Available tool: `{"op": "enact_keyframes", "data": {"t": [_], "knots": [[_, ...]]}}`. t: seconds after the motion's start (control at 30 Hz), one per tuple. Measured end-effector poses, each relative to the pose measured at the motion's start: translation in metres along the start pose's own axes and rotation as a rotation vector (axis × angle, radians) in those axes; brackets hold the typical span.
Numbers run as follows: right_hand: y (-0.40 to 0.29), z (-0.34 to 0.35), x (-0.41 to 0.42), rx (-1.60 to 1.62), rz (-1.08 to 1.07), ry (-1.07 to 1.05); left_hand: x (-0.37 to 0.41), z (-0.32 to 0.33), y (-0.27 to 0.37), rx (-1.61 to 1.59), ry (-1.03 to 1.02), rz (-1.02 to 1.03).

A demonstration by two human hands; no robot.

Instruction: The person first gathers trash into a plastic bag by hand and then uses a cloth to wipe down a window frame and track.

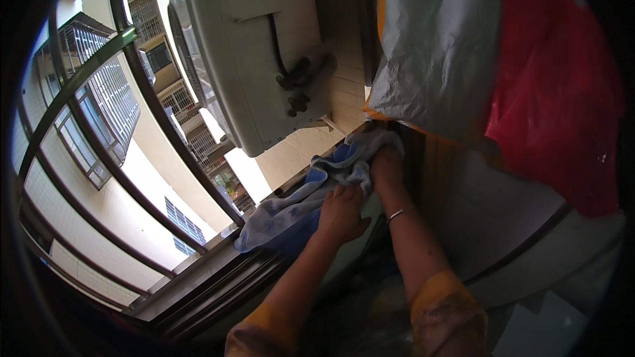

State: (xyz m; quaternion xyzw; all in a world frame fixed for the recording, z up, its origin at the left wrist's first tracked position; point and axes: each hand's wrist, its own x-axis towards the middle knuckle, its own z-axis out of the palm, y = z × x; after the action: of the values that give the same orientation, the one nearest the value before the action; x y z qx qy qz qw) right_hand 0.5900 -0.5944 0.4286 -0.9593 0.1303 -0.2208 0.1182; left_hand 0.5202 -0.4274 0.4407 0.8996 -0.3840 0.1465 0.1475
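Observation:
A white and blue patterned cloth (287,215) lies bunched along the window sill and its metal sliding track (218,287). My left hand (343,212) rests on the middle of the cloth, fingers bent over its folds. Farther off, at the corner of the sill, my right hand (388,164) is pushed into the bunched end of the cloth. Folds partly hide its fingers, but the cloth is gathered around them. A thin bracelet (395,215) circles my right wrist.
Metal window bars (163,131) curve along the left. Outside, beyond the sill, hangs an air conditioner outdoor unit (248,59) with a black cable and pipe valves. A grey plastic bag (441,49) with orange edges and a red plastic bag (555,84) hang at the right.

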Motion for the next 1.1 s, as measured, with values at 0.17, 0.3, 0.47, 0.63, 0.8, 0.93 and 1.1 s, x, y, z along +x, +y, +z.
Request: {"op": "enact_keyframes", "data": {"t": [0.17, 0.3, 0.47, 0.63, 0.8, 0.93, 1.1], "knots": [[-0.034, 0.01, -0.055, 0.035, -0.092, 0.153, -0.049, -0.022, -0.004, 0.076, -0.071, -0.092], [-0.09, -0.003, -0.111, 0.221, -0.105, -0.001, -0.116, -0.047, -0.018, 0.101, -0.097, -0.187], [-0.147, 0.001, -0.189, 0.389, -0.458, 0.033, -0.211, -0.073, -0.039, 0.214, 0.203, -0.19], [-0.205, -0.011, -0.252, 0.673, -0.645, 0.029, -0.293, -0.125, -0.06, 0.06, 0.275, -0.336], [-0.205, -0.031, -0.248, 0.807, -0.687, -0.155, -0.323, -0.173, -0.044, -0.927, 0.362, -0.652], [-0.192, -0.064, -0.252, 1.079, -0.59, -0.335, -0.354, -0.215, -0.007, -1.519, 0.535, -0.626], [-0.189, -0.179, -0.265, 1.611, -0.083, -0.772, -0.385, -0.269, 0.04, -1.647, 0.738, -0.668]]}}
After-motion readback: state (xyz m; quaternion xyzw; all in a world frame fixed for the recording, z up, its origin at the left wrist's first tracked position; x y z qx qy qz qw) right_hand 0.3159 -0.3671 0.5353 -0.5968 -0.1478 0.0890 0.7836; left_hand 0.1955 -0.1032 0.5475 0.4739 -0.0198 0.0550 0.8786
